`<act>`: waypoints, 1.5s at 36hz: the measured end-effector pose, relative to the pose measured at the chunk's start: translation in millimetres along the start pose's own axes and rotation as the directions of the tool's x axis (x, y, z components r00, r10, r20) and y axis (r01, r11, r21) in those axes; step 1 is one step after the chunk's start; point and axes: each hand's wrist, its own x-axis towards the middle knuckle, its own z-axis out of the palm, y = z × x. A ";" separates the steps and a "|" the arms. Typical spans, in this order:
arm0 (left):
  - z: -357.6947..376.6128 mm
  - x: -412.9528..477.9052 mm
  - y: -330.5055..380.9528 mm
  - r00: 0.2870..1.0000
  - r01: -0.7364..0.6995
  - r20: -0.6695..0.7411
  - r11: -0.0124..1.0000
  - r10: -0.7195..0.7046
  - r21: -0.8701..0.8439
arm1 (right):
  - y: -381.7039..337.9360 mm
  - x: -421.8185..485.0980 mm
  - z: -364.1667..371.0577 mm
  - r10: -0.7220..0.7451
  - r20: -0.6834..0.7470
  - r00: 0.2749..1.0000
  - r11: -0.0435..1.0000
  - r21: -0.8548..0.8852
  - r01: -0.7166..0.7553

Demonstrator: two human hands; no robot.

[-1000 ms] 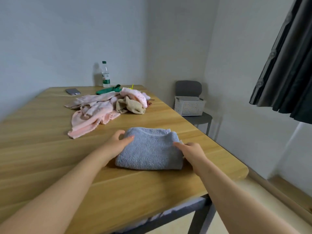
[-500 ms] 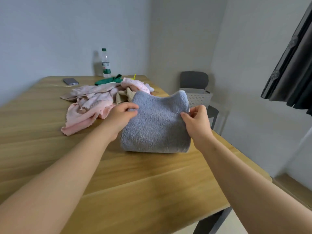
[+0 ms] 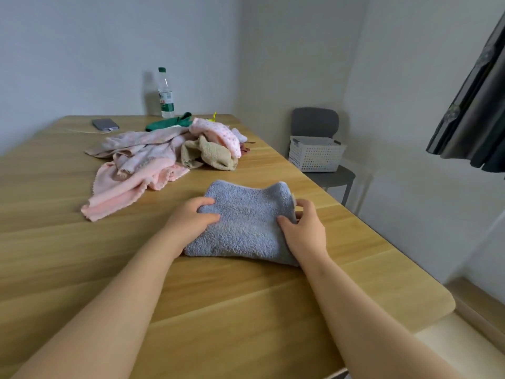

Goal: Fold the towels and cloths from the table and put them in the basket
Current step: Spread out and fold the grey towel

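towel (image 3: pixel 246 228) lowered; left hand (image 3: pixel 191 218), right hand (image 3: pixel 304 231) grip

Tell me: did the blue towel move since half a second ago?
Yes. The blue towel came down toward the table; its top no longer overlaps the cloth pile.

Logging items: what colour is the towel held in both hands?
Plain grey-blue towel, clearest in head view.

Blue towel (image 3: pixel 246 222) fuzzy terry; table (image 3: pixel 246 310) smooth matt wood; basket (image 3: pixel 315 154) perforated white plastic.
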 end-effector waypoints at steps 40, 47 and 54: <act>35.5 -55.4 18.4 0.984 -0.141 0.178 0.758 0.034 0.636 | -7.6 -31.9 -15.8 -0.017 0.418 0.908 0.759 -0.586 0.283; 47.3 -12.7 22.2 0.980 -0.177 0.173 0.804 0.094 0.568 | -1.7 3.7 -13.6 -0.040 0.359 0.932 0.776 -0.576 0.255; 63.8 47.1 30.5 0.980 -0.191 0.142 0.853 0.138 0.486 | 9.1 63.9 -8.4 -0.085 0.288 0.954 0.799 -0.552 0.238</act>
